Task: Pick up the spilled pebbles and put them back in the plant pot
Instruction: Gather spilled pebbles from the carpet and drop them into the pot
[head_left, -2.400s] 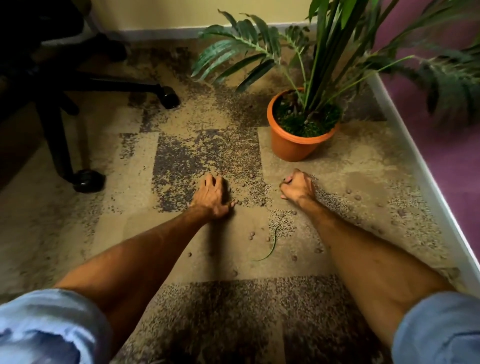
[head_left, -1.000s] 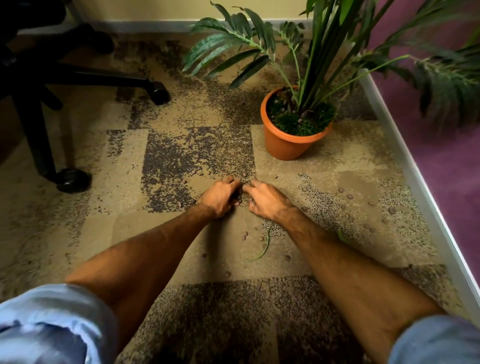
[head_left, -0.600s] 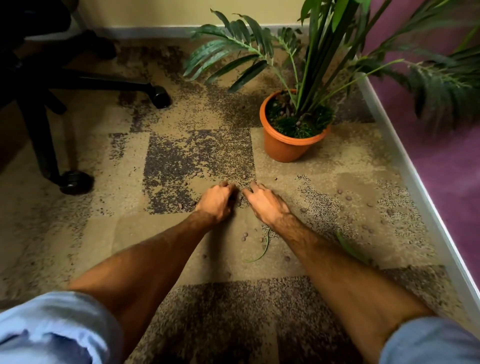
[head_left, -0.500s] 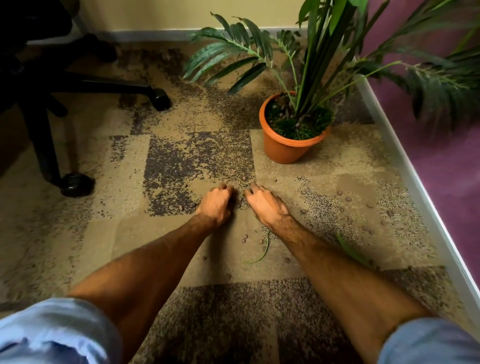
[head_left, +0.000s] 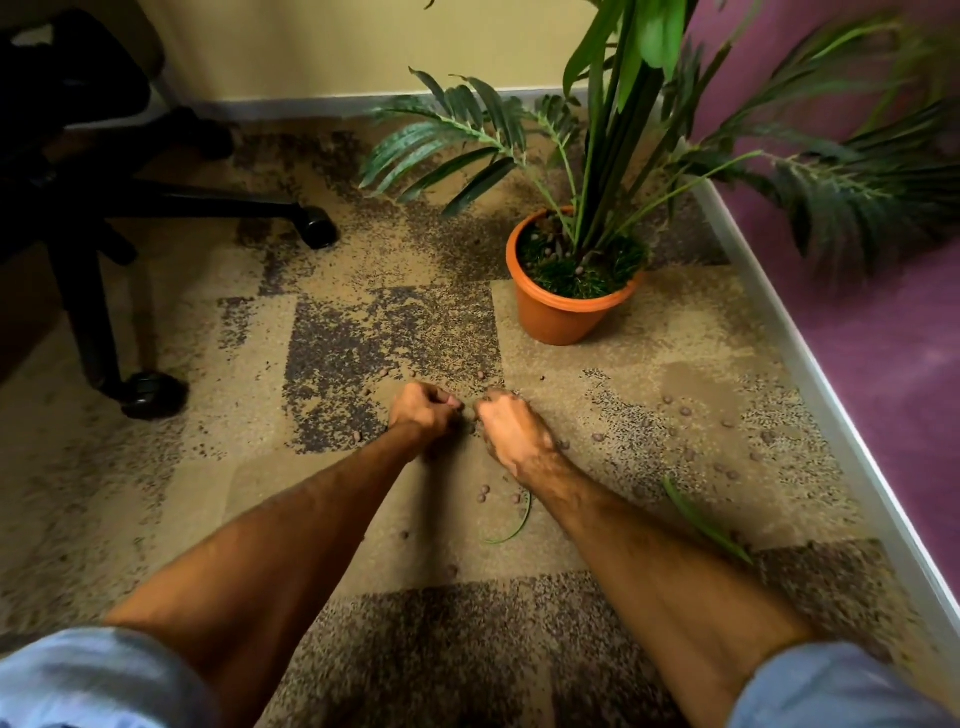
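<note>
Both hands work the middle of the carpet (head_left: 332, 519), knuckles almost touching. Your left hand (head_left: 423, 415) is curled into a loose fist. Your right hand (head_left: 511, 434) is arched, with its fingertips down on the pile. Whether either hand holds pebbles cannot be told, because the palms face away from the camera.

The pebbles (head_left: 484, 493) lie scattered. A few sit just beside your right wrist, some lie beyond your knuckles, and a larger spread runs toward the right edge of the carpet along the skirting board (head_left: 831, 395). The plant pot (head_left: 558, 325) stands upright toward the far right corner, well apart from your hands.

To do this step well:

1. Use the left hand as the collecting cup and the right hand as the picker.
2. Pinch each pebble between thumb and forefinger (the speckled dark patches hide them, so feel as well as look).
3. Transfer before the cup overfills, since a full fist is likely to drop pebbles on the way.
4. Clear the near cluster first, then work outward toward the right edge.
5. Leave the loose green leaf blade (head_left: 511, 525) aside.
6. Empty the cup low over the pot rim, under the fronds.
</note>
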